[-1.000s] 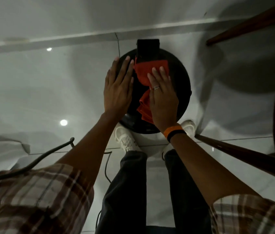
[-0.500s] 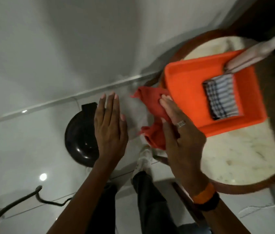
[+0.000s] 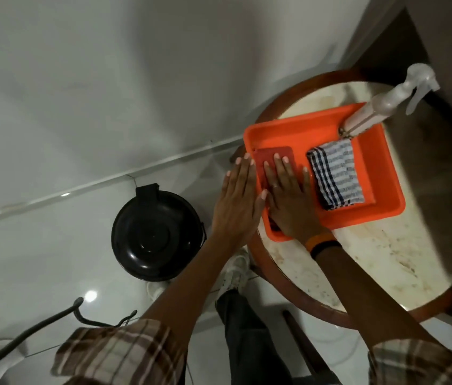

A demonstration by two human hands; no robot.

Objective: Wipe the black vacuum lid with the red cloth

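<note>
1. Black vacuum lid (image 3: pixel 156 232) sat on the floor (image 3: pixel 38 245), left of the bench (image 3: pixel 372 259), untouched.
2. Left hand (image 3: pixel 236 201) hovered flat over the orange tray (image 3: pixel 302 129) edge, fingers released.
3. Right hand (image 3: pixel 288 201) pressed the red cloth (image 3: pixel 273 157) flat in the tray, fingers extended, not clenched.
4. Checked cloth (image 3: pixel 336 173) lay right of it; spray bottle (image 3: pixel 386 104) at the far corner.

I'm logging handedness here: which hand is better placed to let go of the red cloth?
Right hand: it lies flat on the red cloth inside the orange tray; the left hand rests beside it.
</note>
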